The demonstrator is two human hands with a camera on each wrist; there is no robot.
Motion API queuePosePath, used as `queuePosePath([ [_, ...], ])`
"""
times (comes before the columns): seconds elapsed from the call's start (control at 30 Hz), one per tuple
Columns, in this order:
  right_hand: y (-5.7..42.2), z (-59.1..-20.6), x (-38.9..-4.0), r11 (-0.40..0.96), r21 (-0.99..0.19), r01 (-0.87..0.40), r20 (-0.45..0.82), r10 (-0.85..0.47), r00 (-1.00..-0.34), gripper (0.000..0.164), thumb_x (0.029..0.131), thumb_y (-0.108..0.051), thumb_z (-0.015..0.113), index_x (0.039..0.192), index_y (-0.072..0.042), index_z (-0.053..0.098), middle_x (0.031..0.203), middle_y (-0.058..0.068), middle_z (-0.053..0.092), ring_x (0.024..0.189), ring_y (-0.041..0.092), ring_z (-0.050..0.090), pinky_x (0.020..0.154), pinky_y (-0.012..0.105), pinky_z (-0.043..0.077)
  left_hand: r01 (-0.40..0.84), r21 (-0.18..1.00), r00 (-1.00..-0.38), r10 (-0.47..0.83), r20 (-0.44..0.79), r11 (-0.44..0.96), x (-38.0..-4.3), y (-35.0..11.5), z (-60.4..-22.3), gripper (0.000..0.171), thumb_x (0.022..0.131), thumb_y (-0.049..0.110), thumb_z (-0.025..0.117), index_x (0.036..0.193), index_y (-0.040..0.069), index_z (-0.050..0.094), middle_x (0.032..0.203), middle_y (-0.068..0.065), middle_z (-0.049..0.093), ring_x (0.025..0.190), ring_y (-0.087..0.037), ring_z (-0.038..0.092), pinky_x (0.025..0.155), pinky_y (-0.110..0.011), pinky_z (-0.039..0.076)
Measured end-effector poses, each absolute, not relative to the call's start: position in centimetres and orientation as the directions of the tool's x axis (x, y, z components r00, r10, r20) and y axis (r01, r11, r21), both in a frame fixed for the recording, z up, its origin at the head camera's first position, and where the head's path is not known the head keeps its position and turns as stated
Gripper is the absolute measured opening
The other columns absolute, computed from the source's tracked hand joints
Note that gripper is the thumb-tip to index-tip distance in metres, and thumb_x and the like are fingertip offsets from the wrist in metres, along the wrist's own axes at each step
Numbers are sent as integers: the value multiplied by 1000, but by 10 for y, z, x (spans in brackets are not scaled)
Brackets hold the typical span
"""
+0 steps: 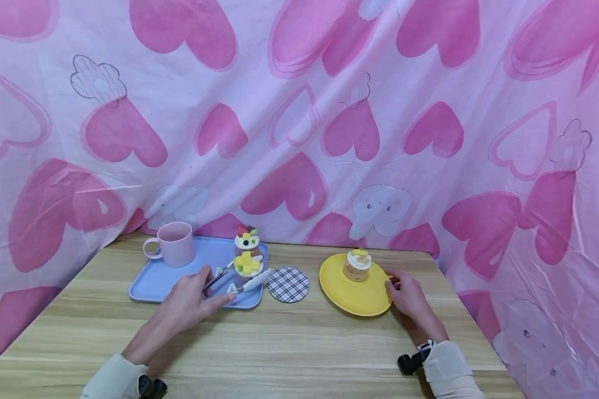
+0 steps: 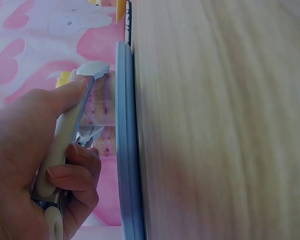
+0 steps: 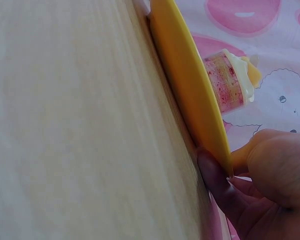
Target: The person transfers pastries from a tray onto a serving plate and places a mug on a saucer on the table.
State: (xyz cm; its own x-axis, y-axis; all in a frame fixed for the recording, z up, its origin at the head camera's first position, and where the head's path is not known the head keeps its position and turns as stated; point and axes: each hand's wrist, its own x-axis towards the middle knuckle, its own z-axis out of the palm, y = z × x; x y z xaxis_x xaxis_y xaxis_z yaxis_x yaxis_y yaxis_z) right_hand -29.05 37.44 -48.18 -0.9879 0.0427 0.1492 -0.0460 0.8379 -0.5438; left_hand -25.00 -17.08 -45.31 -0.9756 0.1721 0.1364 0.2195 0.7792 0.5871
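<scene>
My left hand point(image 1: 186, 302) holds a pair of tongs point(image 2: 67, 130) with pale grips and white tips. The tongs' arms stand apart on either side of a dessert cup point(image 1: 248, 265) topped with yellow fruit cubes; whether they touch it, I cannot tell. This cup sits at the right side of a blue tray point(image 1: 199, 288). Just behind it is another dessert cup point(image 1: 247, 242) with red and yellow fruit. My right hand point(image 1: 412, 297) pinches the right rim of a yellow plate point(image 1: 346, 297). A cream-topped dessert cup point(image 1: 358, 266) stands upright on that plate.
A pink mug point(image 1: 177, 245) stands on the tray's back left. Between tray and plate lies a round checked coaster point(image 1: 288, 284). The wooden table point(image 1: 299, 349) reaches back to a pink heart-patterned cloth point(image 1: 289, 183), which also hangs along both sides.
</scene>
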Motion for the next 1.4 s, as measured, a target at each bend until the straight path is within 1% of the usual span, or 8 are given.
queuePosePath([
  [0.2, 373, -480, -290, 835, -546, -60, 158, 33, -987, 38, 107, -8, 62, 143, 5, 63, 115, 24, 74, 104, 34, 73, 86, 46, 62, 210, 594, -978, 161, 135, 776, -250, -170, -453, 68, 88, 64, 83, 117, 8, 58, 77, -2, 54, 61, -13, 55, 48, -25, 43],
  [0.37, 373, -481, -290, 836, -546, -60, 159, 33, -987, 39, 107, -8, 62, 143, 5, 63, 116, 25, 74, 105, 35, 73, 88, 48, 62, 210, 595, -978, 160, 137, 776, -249, -168, -453, 69, 89, 64, 83, 119, 7, 58, 78, -2, 54, 62, -13, 55, 48, -25, 43],
  [0.5, 373, -481, -291, 838, -543, -54, 151, 35, -988, 39, 107, -9, 61, 144, 4, 62, 118, 25, 73, 106, 35, 73, 88, 48, 62, 209, 595, -978, 155, 142, 776, -248, -165, -452, 68, 88, 62, 84, 119, 8, 58, 77, -3, 53, 61, -13, 55, 48, -24, 43],
  [0.77, 374, -481, -290, 835, -548, -43, 139, 40, -989, 40, 108, -10, 60, 146, 4, 61, 119, 25, 72, 106, 34, 72, 89, 47, 62, 241, 589, -970, 165, 180, 771, -249, -156, -451, 69, 87, 66, 83, 116, 8, 59, 80, -2, 56, 63, -12, 55, 49, -25, 43],
  [1.0, 374, -480, -290, 836, -546, -60, 153, 29, -988, 39, 108, -10, 60, 144, 4, 63, 117, 25, 73, 105, 35, 73, 87, 46, 62, 253, 588, -966, 170, 194, 768, -252, -149, -451, 69, 87, 66, 83, 115, 8, 59, 81, -2, 57, 65, -12, 55, 50, -25, 42],
  [1.2, 374, -481, -290, 835, -548, -49, 148, 40, -988, 39, 108, -10, 60, 145, 4, 63, 118, 24, 73, 106, 34, 72, 87, 46, 62, 271, 581, -960, 174, 219, 768, -254, -144, -451, 67, 87, 63, 85, 116, 8, 59, 81, -3, 57, 66, -13, 55, 51, -25, 41],
  [1.4, 373, -480, -290, 835, -548, -44, 136, 38, -990, 40, 108, -10, 59, 146, 5, 61, 119, 26, 72, 105, 35, 72, 87, 46, 62, 268, 588, -962, 176, 210, 763, -257, -138, -450, 65, 87, 61, 86, 116, 9, 59, 83, -2, 60, 64, -12, 56, 50, -24, 43],
])
